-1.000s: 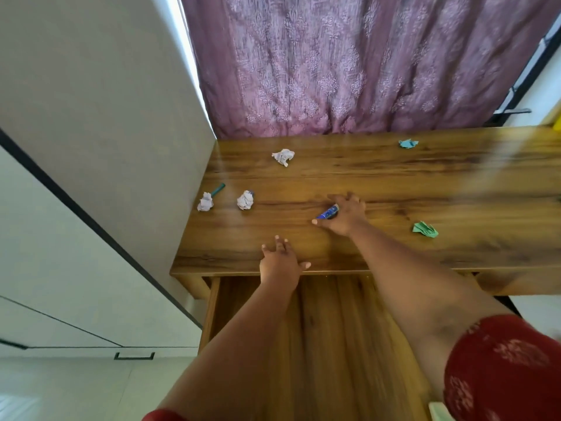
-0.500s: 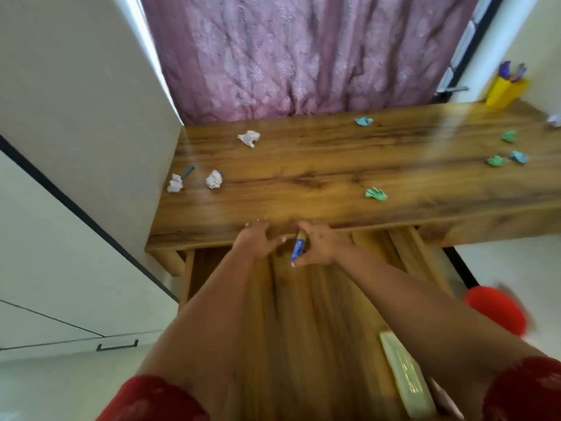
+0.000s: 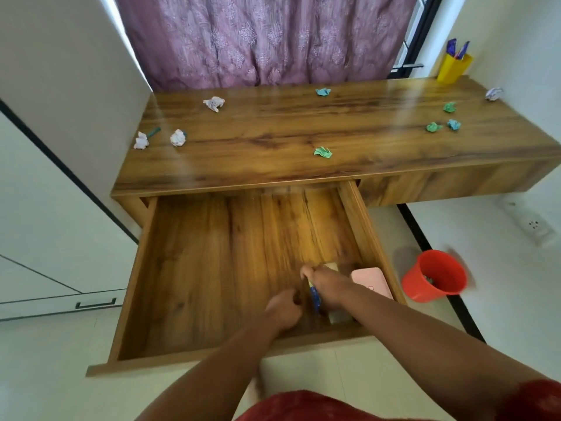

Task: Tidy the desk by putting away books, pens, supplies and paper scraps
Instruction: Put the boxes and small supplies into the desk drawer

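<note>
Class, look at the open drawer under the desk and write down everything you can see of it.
The drawer is a wide, shallow box that looks like warm brown wood with strong grain, matching the desk it slides from. It is pulled far out at the desk's left end. Its floor is mostly bare. A pink flat box and a pale block lie at its near right corner. The right hand holds a blue pen low inside it, and the left hand is beside it, fingers curled.

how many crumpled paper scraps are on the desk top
9. White: three at left, one far right. Green/blue: back centre, front centre, three at right.
</note>
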